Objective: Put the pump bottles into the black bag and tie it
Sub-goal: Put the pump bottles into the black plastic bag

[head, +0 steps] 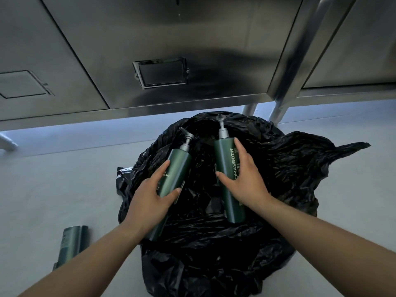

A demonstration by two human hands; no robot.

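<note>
Grey floor (64, 179); left hand (150, 202) grips left bottle (177, 166); right hand (244, 179) grips right bottle (222, 155).

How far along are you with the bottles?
Nothing looks finished yet. The left hand grips the left bottle and the right hand grips the right bottle over the open black bag. A third bottle lies on the floor, and the bag is untied.

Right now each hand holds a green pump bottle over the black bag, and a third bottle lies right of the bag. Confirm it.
Wrong side: the head view shows the third bottle lying left of the black bag, on the floor. The rest holds.
</note>
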